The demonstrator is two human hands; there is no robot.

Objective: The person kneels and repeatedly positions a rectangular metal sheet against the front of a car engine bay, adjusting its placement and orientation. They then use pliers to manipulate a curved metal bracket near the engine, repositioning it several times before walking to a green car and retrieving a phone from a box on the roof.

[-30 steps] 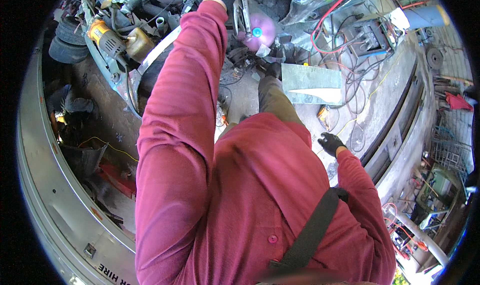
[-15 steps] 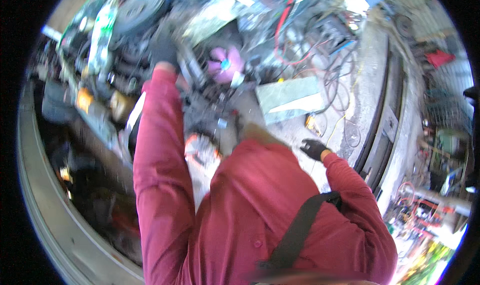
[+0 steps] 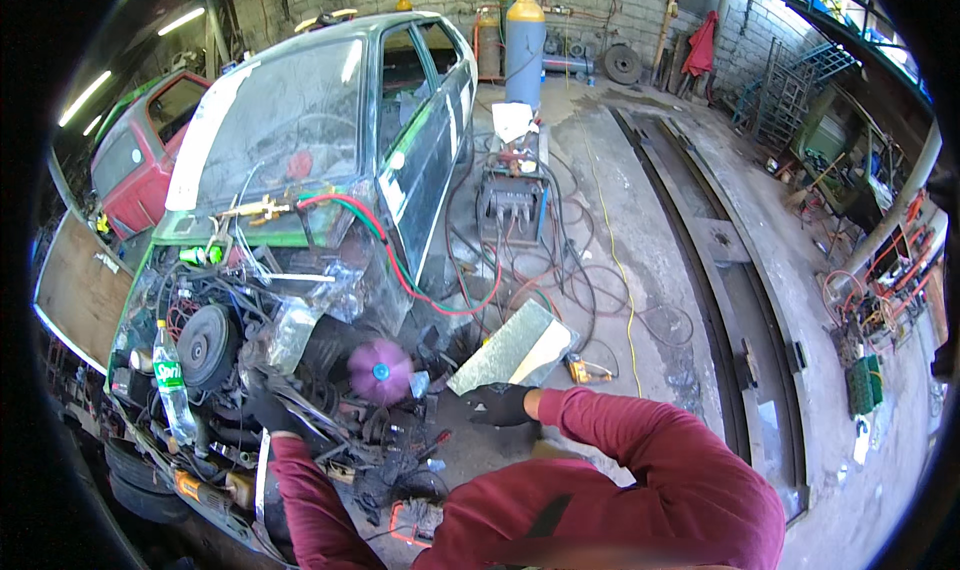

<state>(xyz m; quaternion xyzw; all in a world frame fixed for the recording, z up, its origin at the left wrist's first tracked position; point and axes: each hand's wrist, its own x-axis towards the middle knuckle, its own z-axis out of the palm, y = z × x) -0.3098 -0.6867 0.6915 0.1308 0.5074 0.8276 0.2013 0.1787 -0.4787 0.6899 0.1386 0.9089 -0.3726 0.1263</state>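
Note:
My left hand, in a dark glove, reaches into the open engine bay at the front of a car body. It touches or hovers at dark metal parts beside a round black housing; its fingers blend into them. My right hand, also gloved, is in front of my chest, fingers stretched leftward, with no held object visible. Just beyond it lies a flat grey-green metal panel. Between my hands is a purple fan with a blue hub, its blades smeared into a disc. A clear plastic bottle stands at the bay's left.
Red and green hoses run from the car to the floor. A blue gas cylinder stands behind a wheeled machine. A yellow power tool lies near the panel. Long metal rails stretch along the floor at right.
The view has tilted up, bringing the car and workshop into sight. My right hand has come inward and forward from my right side toward the panel. My left hand stays at the engine bay.

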